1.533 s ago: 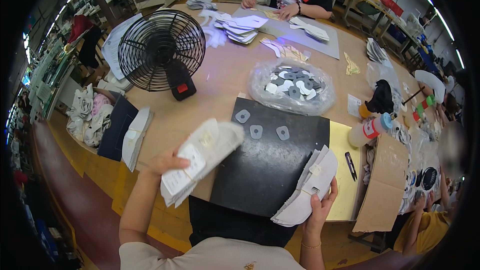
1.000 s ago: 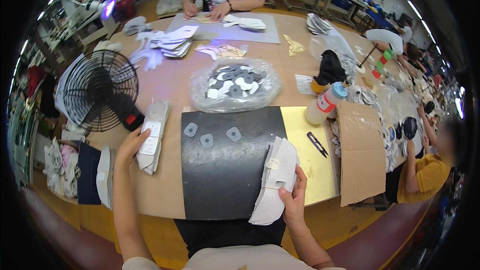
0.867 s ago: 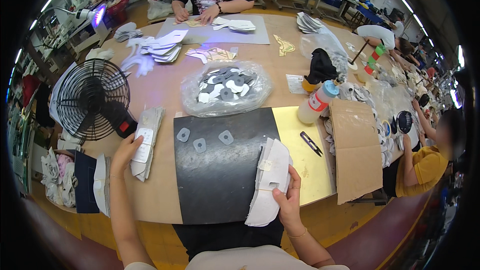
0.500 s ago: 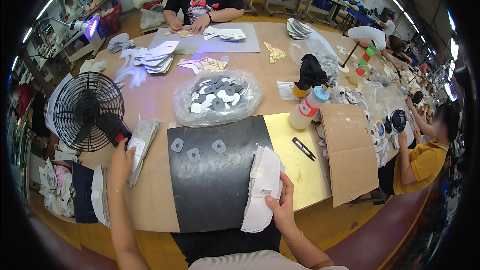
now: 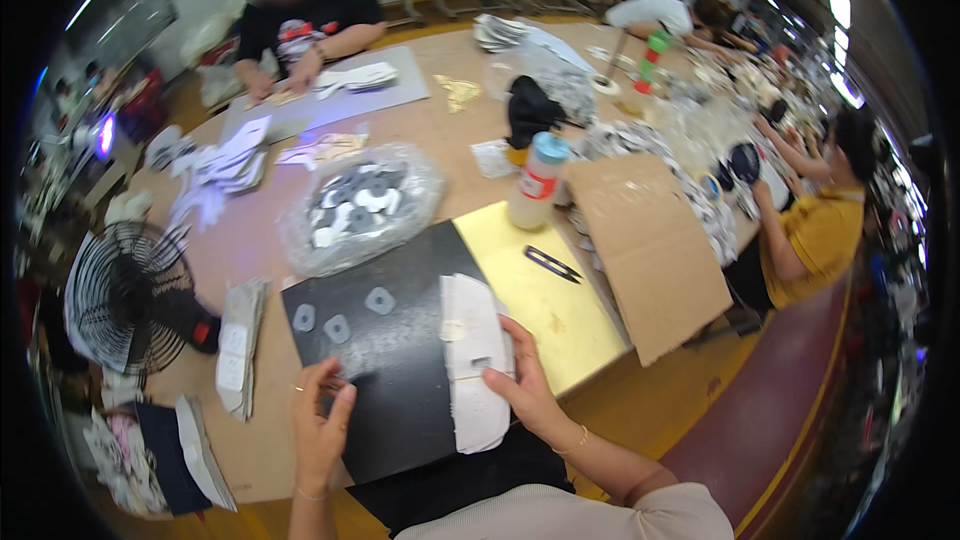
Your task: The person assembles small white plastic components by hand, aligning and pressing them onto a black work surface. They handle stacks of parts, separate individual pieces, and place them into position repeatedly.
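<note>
- Right hand (image 5: 527, 387) grasps a stack of white pieces (image 5: 471, 345).
- Left hand (image 5: 322, 425) is released, fingers loosely curled.
- Beyond it lie gray pieces (image 5: 337, 329).

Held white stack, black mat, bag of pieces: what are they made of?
White stack: probably fabric or card, matte; layered, no shine.
Black mat: likely rubber or plastic, satin; soft light patch.
Bag: apparently clear plastic film, glossy; crinkled, transparent.
</note>
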Demonstrator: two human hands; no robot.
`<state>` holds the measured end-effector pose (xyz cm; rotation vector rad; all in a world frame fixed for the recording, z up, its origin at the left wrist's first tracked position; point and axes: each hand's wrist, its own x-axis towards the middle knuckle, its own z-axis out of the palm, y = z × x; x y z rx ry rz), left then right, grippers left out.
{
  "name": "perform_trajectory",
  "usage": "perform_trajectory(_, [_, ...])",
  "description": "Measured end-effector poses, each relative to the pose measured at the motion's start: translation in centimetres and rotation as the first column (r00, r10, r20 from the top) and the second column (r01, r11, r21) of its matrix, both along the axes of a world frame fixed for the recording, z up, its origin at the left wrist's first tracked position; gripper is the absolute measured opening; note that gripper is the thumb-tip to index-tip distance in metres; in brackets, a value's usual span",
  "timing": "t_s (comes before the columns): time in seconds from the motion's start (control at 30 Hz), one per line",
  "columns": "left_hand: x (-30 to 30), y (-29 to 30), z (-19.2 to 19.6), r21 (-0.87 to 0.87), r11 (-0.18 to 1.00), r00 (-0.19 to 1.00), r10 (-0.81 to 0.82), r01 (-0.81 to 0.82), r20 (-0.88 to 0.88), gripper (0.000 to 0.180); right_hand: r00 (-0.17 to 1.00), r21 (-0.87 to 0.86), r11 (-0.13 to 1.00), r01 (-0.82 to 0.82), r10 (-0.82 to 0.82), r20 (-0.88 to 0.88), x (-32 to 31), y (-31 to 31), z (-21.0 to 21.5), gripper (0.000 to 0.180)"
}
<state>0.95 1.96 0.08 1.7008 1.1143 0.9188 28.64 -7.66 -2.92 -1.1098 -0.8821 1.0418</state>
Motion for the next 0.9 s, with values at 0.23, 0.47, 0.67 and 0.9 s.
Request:
perform_trajectory(0.23, [6.9,-2.7,-1.9,-0.516,0.671,0.774,-0.137,0.532,0.619,0.088,0.992,0.096,0.992,-0.083,0.091,-0.084,-1.9,-0.4,1.8,0.077])
perform_trajectory(0.47, [8.0,-3.6,-0.7,-0.615,0.635,0.810,-0.028,0.468,0.586,0.067,0.970,0.099,0.977,-0.191,0.173,0.169,-3.0,-1.0,0.9,0.080])
perform_trajectory(0.67, [7.6,-3.8,-0.9,-0.626,0.629,0.788,0.033,0.461,0.614,0.067,0.939,0.001,0.980,-0.201,0.192,0.287,-2.9,-1.0,1.8,0.081])
perform_trajectory(0.9, [7.8,-3.6,-0.4,-0.611,0.620,0.855,-0.211,0.492,0.474,0.094,0.913,-0.098,0.991,-0.095,0.126,0.387,-2.8,-1.8,2.6,0.072])
